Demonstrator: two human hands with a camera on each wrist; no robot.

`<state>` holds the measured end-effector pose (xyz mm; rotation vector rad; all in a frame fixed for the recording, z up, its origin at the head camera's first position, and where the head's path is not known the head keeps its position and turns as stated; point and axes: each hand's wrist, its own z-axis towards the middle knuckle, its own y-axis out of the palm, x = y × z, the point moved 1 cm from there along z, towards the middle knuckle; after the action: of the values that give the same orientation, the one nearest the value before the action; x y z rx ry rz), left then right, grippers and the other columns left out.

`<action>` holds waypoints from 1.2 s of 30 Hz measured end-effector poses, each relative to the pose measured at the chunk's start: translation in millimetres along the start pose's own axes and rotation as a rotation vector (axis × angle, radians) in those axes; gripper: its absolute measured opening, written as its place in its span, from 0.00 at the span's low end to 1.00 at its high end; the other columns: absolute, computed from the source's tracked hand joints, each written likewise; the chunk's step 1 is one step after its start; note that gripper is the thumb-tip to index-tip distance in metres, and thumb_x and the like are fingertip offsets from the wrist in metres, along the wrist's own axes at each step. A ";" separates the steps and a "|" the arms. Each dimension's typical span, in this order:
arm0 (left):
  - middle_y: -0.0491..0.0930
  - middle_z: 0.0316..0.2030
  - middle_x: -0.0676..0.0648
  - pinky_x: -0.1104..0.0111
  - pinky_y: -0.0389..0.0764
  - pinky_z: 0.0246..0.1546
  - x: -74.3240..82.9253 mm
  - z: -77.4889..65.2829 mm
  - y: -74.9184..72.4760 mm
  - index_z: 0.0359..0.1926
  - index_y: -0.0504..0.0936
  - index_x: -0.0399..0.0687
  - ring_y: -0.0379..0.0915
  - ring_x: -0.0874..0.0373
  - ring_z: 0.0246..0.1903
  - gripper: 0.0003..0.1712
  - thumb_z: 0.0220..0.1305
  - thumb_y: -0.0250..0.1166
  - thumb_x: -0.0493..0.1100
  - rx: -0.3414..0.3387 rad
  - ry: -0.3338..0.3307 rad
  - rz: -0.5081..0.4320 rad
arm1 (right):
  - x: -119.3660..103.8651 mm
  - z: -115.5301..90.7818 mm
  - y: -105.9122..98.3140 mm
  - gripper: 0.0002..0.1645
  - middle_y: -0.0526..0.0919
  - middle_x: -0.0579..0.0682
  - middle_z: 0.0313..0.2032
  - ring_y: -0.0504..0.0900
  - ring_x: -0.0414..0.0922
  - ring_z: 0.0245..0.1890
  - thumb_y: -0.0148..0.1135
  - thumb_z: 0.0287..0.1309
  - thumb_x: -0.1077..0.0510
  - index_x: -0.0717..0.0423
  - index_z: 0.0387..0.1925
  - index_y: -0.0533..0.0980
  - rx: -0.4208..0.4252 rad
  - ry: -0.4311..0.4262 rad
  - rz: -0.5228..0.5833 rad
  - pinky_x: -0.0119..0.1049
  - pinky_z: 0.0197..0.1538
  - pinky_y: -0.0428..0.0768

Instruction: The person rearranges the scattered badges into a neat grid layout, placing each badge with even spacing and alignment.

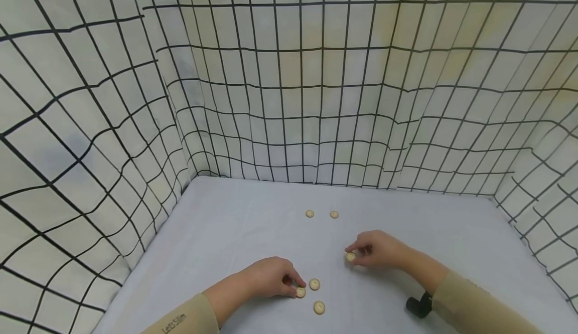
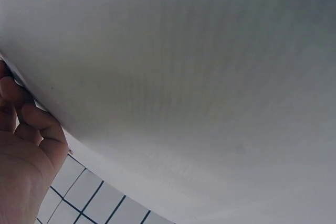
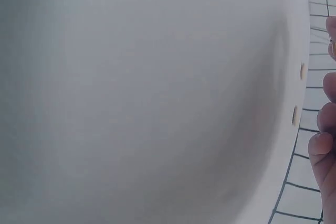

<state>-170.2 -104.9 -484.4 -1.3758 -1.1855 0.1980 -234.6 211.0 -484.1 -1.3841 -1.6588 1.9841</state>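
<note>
In the head view my left hand (image 1: 271,277) is low over the white table, thumb and index finger on either side of a beige round button (image 1: 300,292). Close to its right lie a second button (image 1: 314,284) and a third button (image 1: 319,307). My right hand (image 1: 379,249) pinches another beige button (image 1: 350,257) between thumb and index finger, farther right and back. The left wrist view catches the left hand (image 2: 29,150) with its fingers curled at the cloth. At the edge of the right wrist view, only the fingers of the right hand (image 3: 326,114) show.
Two more buttons, a left one (image 1: 309,213) and a right one (image 1: 334,214), lie farther back on the white tabletop (image 1: 244,213). White walls with a black grid (image 1: 289,98) enclose the table at the back and sides. A small black device (image 1: 420,305) sits by the right sleeve.
</note>
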 end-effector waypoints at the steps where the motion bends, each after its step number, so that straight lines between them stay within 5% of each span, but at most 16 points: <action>1: 0.73 0.27 0.66 0.74 0.71 0.35 0.1 -0.1 0.1 0.44 0.89 0.66 0.67 0.71 0.29 0.12 0.58 0.73 0.50 0.000 0.000 -0.001 | 1.0 0.2 -1.3 0.16 0.75 0.33 0.25 0.73 0.35 0.28 0.73 0.54 0.47 0.41 0.45 0.87 0.006 0.005 0.000 0.31 0.32 0.75; 15: 0.72 0.26 0.65 0.74 0.71 0.35 0.6 -0.9 -1.0 0.45 0.89 0.65 0.66 0.71 0.29 0.12 0.58 0.74 0.49 -0.002 0.008 -0.004 | 26.3 8.8 -19.9 0.17 0.76 0.35 0.26 0.73 0.38 0.29 0.73 0.54 0.47 0.41 0.47 0.86 0.087 0.075 0.028 0.33 0.32 0.75; 36: 0.73 0.27 0.65 0.74 0.71 0.35 -1.0 0.1 -0.1 0.45 0.89 0.66 0.67 0.71 0.29 0.12 0.59 0.73 0.50 -0.003 0.014 -0.006 | 55.7 31.1 -32.7 0.18 0.80 0.42 0.33 0.73 0.43 0.34 0.74 0.53 0.50 0.42 0.47 0.85 0.103 0.290 0.103 0.37 0.36 0.74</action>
<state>-170.8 -105.5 -484.9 -1.3737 -1.1788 0.1826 -300.6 238.9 -487.0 -1.6552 -1.3658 1.7880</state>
